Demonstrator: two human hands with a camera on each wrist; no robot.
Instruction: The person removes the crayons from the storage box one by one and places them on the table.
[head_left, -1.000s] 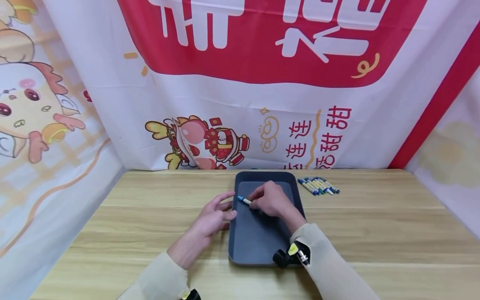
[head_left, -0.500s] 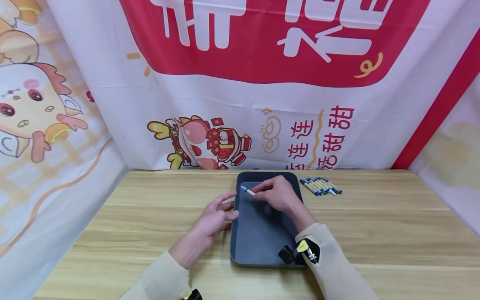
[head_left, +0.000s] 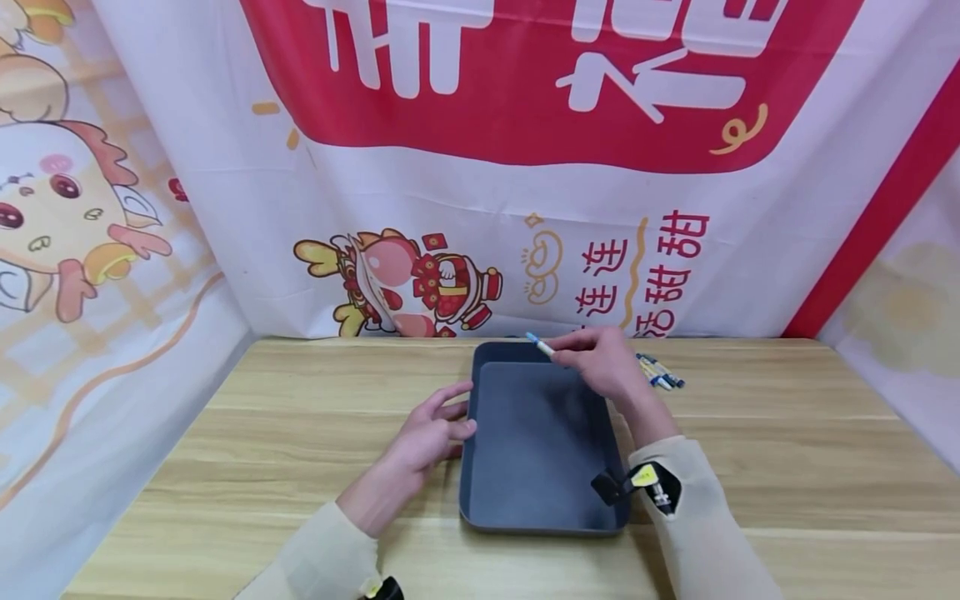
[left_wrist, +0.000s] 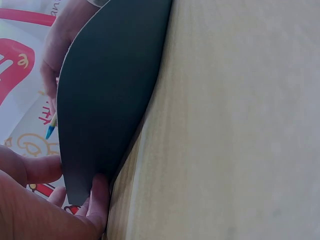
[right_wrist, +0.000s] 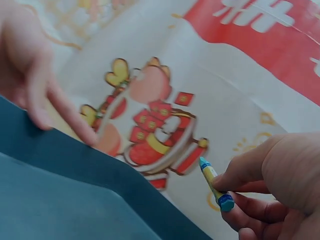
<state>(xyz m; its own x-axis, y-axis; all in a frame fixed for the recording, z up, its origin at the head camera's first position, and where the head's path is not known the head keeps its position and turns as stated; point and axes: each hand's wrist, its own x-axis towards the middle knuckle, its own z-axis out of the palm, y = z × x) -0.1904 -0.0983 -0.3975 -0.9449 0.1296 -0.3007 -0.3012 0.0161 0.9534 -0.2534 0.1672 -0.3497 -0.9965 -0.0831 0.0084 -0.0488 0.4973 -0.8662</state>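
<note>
A light-blue crayon (right_wrist: 216, 184) with a yellowish wrapper is pinched between the thumb and fingers of my right hand (head_left: 609, 360). In the head view the crayon (head_left: 540, 344) appears over the far rim of the dark grey tray (head_left: 540, 450); its blue tip points up and left. My left hand (head_left: 427, 433) is at the tray's left side, with spread fingers touching the rim and outer wall. The left wrist view shows its fingers (left_wrist: 100, 197) against the tray's outer wall (left_wrist: 110, 85). No crayon shows inside the tray.
Several crayons (head_left: 660, 372) lie in a row right of the tray's far end, partly hidden by my right hand. The wooden table (head_left: 780, 450) ends at a printed cloth (head_left: 420, 192) hanging behind it.
My right hand has lifted the crayon from inside the tray and carried it up, away and to the right, to the far rim. My left hand and the tray have stayed in place.
</note>
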